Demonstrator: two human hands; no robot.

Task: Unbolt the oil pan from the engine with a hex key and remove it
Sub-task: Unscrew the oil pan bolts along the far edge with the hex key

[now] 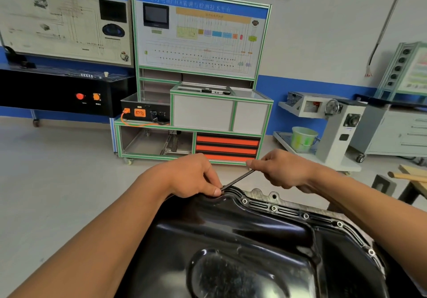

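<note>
A black oil pan [242, 240] fills the foreground, seated on the engine, with five bolts [273, 208] visible along its right flange. Two bare hands meet at its far corner on one thin black hex key [236, 180]: the left hand [194, 177] has its grip pinched on the key's lower end at the pan's rim, and the right hand [284, 170] has its grip pinched on the raised upper end. Behind stand one green-framed training bench [201, 32] with three orange drawers [227, 141] and one green bucket [303, 138].
</note>
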